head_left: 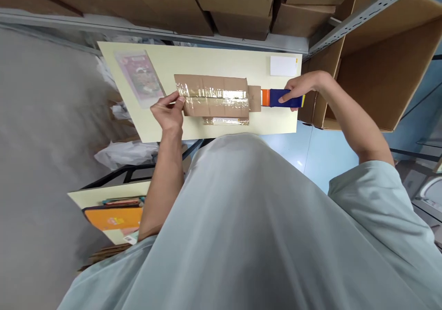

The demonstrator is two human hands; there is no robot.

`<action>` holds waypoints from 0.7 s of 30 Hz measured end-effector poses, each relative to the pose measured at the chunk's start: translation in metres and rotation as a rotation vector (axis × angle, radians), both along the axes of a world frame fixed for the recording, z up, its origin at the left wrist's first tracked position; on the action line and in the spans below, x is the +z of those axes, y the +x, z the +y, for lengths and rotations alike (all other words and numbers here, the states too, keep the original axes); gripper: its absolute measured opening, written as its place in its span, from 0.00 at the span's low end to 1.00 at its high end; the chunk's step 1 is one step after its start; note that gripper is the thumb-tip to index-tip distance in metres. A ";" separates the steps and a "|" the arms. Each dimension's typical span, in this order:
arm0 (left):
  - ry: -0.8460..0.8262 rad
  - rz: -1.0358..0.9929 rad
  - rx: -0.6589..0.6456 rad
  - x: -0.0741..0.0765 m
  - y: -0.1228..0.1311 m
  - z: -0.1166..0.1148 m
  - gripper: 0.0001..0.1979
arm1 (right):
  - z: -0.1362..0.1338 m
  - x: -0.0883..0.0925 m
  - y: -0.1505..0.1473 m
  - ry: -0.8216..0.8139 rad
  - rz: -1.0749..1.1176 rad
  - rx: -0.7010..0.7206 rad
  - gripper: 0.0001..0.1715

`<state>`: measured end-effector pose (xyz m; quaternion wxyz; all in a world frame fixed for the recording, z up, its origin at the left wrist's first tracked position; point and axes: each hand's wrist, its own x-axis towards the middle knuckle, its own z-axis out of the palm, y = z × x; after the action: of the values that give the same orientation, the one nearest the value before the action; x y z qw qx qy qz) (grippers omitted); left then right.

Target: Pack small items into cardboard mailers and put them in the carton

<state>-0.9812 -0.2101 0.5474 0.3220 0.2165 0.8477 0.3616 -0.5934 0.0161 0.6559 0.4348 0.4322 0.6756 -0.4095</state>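
A brown cardboard box with shiny clear tape along its top lies on the pale tabletop. My left hand pinches its left edge between thumb and fingers. At the right end, a cardboard flap sticks out. Against that flap is a flat dark-blue and orange box, its left end touching or just over the flap; I cannot tell which. My right hand grips this box from above, thumb on its top face. Under the near side of the cardboard box, a taped strip shows.
A clear-wrapped pink picture packet lies at the table's left, a white card at the back right. A large open carton stands at right. Shelved boxes line the back. A lower board holds an orange folder.
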 end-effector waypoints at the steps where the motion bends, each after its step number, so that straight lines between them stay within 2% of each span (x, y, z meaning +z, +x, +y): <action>1: -0.006 -0.007 -0.004 -0.003 -0.001 -0.001 0.15 | -0.003 -0.004 -0.008 -0.076 0.003 0.004 0.44; 3: -0.012 -0.011 -0.020 -0.010 -0.005 -0.003 0.11 | -0.011 -0.016 -0.020 -0.174 0.047 -0.013 0.40; 6: 0.001 0.004 -0.038 -0.019 -0.011 -0.005 0.07 | -0.024 -0.036 -0.032 -0.122 0.127 -0.093 0.33; 9: 0.010 0.002 -0.004 -0.022 -0.013 -0.006 0.09 | -0.036 -0.048 -0.046 -0.083 0.096 -0.132 0.29; 11: 0.015 -0.015 0.021 -0.019 -0.014 -0.006 0.12 | -0.047 -0.050 -0.060 -0.047 0.045 -0.103 0.25; 14: 0.029 -0.019 0.017 -0.014 -0.021 -0.012 0.12 | -0.067 -0.048 -0.081 0.167 -0.024 -0.044 0.21; 17: 0.022 0.007 -0.023 -0.007 -0.038 -0.023 0.12 | -0.086 -0.040 -0.093 0.384 -0.085 -0.083 0.22; 19: -0.019 0.009 -0.084 -0.001 -0.052 -0.030 0.15 | -0.093 -0.026 -0.095 0.410 -0.121 -0.138 0.22; 21: -0.090 0.006 -0.175 0.007 -0.064 -0.033 0.21 | -0.095 -0.004 -0.096 0.431 -0.136 -0.168 0.21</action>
<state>-1.0453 -0.2429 0.5539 0.3594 0.2759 0.8419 0.2930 -0.6890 -0.0793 0.6524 0.3412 0.5964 0.6783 -0.2605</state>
